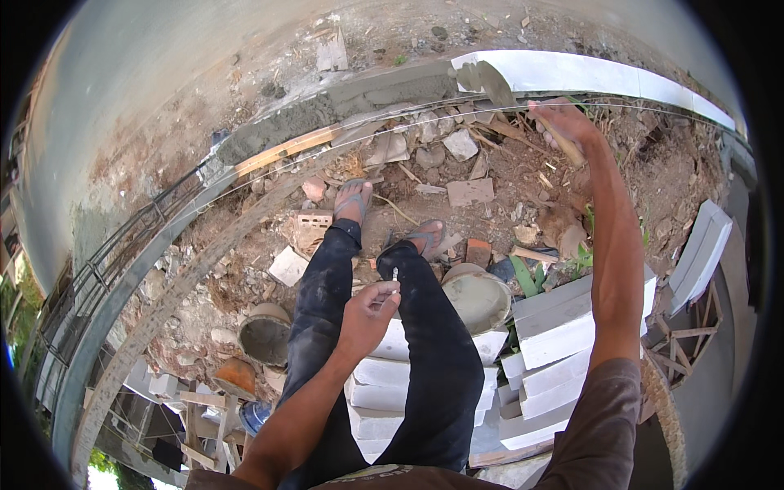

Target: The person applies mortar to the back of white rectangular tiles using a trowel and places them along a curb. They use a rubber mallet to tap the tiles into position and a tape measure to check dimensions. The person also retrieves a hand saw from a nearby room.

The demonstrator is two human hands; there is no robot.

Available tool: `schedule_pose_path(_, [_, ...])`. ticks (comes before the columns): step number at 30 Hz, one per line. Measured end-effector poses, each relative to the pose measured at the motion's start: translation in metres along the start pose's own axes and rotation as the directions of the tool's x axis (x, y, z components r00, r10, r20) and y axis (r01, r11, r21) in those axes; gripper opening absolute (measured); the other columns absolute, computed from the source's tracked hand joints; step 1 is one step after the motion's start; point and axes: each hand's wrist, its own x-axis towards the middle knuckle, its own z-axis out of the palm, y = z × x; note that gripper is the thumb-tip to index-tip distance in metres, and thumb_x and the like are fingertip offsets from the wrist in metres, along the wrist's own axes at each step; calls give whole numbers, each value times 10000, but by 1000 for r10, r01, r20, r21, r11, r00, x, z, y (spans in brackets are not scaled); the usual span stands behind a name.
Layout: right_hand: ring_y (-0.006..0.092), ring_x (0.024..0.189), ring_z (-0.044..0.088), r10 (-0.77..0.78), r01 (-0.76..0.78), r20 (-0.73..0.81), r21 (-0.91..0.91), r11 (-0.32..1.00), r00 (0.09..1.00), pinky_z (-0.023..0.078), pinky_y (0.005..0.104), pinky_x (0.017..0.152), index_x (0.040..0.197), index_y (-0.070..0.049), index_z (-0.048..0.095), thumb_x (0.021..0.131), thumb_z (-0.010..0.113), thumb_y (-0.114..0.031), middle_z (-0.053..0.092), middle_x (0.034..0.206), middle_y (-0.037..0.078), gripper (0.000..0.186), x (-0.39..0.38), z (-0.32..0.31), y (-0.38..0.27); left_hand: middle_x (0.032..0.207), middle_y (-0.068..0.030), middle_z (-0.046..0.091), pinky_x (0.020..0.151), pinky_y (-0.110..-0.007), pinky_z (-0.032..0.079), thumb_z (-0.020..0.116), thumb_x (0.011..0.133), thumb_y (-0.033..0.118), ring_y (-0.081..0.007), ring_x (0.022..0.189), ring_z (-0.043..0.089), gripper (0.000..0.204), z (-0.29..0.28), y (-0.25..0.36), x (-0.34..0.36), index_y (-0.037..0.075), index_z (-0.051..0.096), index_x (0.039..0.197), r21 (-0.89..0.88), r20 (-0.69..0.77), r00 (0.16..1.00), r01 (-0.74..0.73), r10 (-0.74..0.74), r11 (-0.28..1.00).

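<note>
My right hand [565, 122] is closed round the wooden handle of a trowel [496, 84], held out at the far right. Its mortar-smeared blade is at the left end of a row of white blocks [572, 72], where grey wet mortar [351, 96] runs on along the low wall. Whether the blade touches the block, I cannot tell. Over my lap, my left hand [369, 317] pinches a cigarette [395, 274], a thin white stick pointing up from the fingertips. A taut string [621, 104] passes along the near side of the blocks.
White blocks [555, 327] are stacked beside and beneath my legs. Close by stand a bucket [265, 333] on the left and a round basin [478, 300] of greyish liquid on the right. Rubble and broken bricks [470, 192] cover the ground. Steel bars [98, 282] run along the left.
</note>
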Motion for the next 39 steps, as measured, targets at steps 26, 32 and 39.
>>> schedule_pose_path(26, [147,553,612,680,-330,168,937,115,714,520,318,494,1017,3,604,846,681,-131,654,760,80,231,-544,500,176,1479,-259,432,1004,-395,497,605,967,401,-309,1237,557,727,14,214,-139,-51,361,1482,36,751,633,247,-189,968])
schedule_pose_path(32, [330,860,701,788,-326,-4,909,259,616,553,441,778,1115,33,607,765,782,-258,703,935,219,487,-570,550,137,1540,-250,367,1022,-472,477,556,966,513,-396,1294,502,813,62,220,-209,-3,296,1538,234,906,274,311,-323,921])
schedule_pose_path(39, [338,843,682,842,-227,34,968,105,538,521,445,770,1050,30,602,874,701,-397,692,885,222,472,-561,608,148,1560,-356,239,1126,-520,330,521,929,651,-481,1420,340,956,124,190,-301,-34,259,1543,509,855,-232,545,-464,666])
